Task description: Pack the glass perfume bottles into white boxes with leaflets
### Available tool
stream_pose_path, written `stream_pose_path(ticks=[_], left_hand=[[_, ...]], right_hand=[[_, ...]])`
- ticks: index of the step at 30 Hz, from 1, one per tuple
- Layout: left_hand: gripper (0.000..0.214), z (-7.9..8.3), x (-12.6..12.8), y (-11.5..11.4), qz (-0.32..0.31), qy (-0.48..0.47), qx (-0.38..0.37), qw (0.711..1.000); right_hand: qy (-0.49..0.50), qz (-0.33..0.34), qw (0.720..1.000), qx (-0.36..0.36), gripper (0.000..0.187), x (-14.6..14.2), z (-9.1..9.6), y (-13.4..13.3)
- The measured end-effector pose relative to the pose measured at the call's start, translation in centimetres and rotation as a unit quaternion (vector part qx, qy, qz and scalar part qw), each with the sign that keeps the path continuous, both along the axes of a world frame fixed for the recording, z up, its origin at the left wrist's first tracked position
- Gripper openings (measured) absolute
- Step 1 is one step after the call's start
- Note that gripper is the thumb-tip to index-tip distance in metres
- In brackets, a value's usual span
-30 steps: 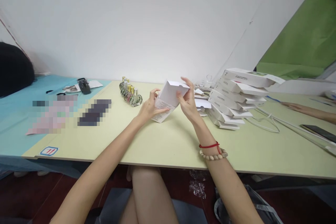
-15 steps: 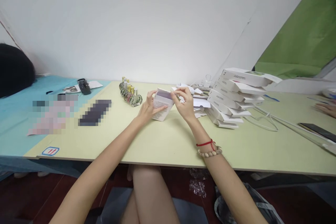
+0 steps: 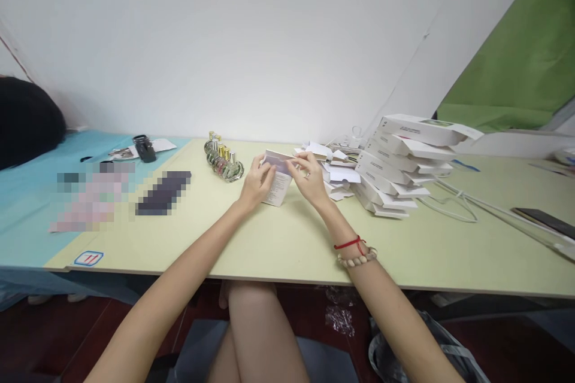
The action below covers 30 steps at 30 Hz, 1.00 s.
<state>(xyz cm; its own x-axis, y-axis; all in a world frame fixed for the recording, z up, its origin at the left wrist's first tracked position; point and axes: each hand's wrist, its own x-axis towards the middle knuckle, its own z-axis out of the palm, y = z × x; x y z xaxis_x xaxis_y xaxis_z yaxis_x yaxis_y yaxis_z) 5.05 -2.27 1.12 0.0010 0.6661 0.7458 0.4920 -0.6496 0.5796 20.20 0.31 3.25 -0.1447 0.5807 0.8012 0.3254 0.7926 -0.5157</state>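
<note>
Small white cardboard box (image 3: 278,187), left of the stack of flat white cartons (image 3: 399,170): left hand (image 3: 255,184) grip clamps its side, right hand (image 3: 312,182) pinches the top flap. I'd fold squarely, without creasing.

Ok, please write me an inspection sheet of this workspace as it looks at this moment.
Surface: pale green table; blue cloth covers its left end.
Job's things: small white cardboard box, between both hands.
Clutter: glass perfume bottles with gold caps; stack of flat white boxes; loose white card pieces; black jar.
Hands: left hand holds the box's side; right hand pinches its top edge.
Cables: white cable, looped right of the stack.
Surroundings: white wall; green backdrop at right.
</note>
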Motion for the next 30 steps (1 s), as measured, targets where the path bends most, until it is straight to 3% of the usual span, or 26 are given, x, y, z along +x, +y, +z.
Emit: stream_pose_path(ticks=[5,11,15,17,20,24,26,28,30], left_hand=[[0.007,-0.1,-0.7,0.9,-0.019,-0.066,-0.055,0.996],[0.017,0.1,-0.3,1.2,-0.065,-0.145,-0.116,0.981],[0.012,0.1,-0.5,0.9,-0.033,-0.105,-0.109,0.988],[0.007,0.0,-0.6,0.7,-0.018,-0.047,-0.080,0.996],[0.019,-0.1,-0.7,0.5,0.000,0.012,-0.032,0.999],[0.030,-0.2,-0.5,1.1,-0.001,-0.072,-0.045,0.996],[0.037,-0.2,-0.7,1.6,-0.017,-0.202,-0.107,0.973],[0.045,0.1,-1.1,1.9,-0.081,-0.346,-0.208,0.911],[0.049,0.4,-1.8,1.8,-0.166,-0.422,-0.296,0.841]], right_hand=[[0.029,0.078,0.993,-0.080,0.027,-0.7,-0.6,-0.5],[0.045,0.104,0.983,-0.147,0.033,-1.3,-1.1,-0.3],[0.050,0.122,0.979,-0.157,0.033,-1.4,-1.2,-0.2],[0.059,0.103,0.983,-0.139,0.033,-1.4,-1.2,-0.1],[0.092,0.066,0.988,-0.105,0.039,-1.3,-1.3,0.0],[0.137,0.085,0.972,-0.170,0.049,-1.2,-1.2,-0.1],[0.172,0.109,0.956,-0.213,0.044,-1.0,-1.0,-0.1],[0.208,0.120,0.941,-0.237,0.039,-0.8,-0.8,0.0],[0.231,0.111,0.934,-0.248,0.037,-0.6,-0.7,0.2]])
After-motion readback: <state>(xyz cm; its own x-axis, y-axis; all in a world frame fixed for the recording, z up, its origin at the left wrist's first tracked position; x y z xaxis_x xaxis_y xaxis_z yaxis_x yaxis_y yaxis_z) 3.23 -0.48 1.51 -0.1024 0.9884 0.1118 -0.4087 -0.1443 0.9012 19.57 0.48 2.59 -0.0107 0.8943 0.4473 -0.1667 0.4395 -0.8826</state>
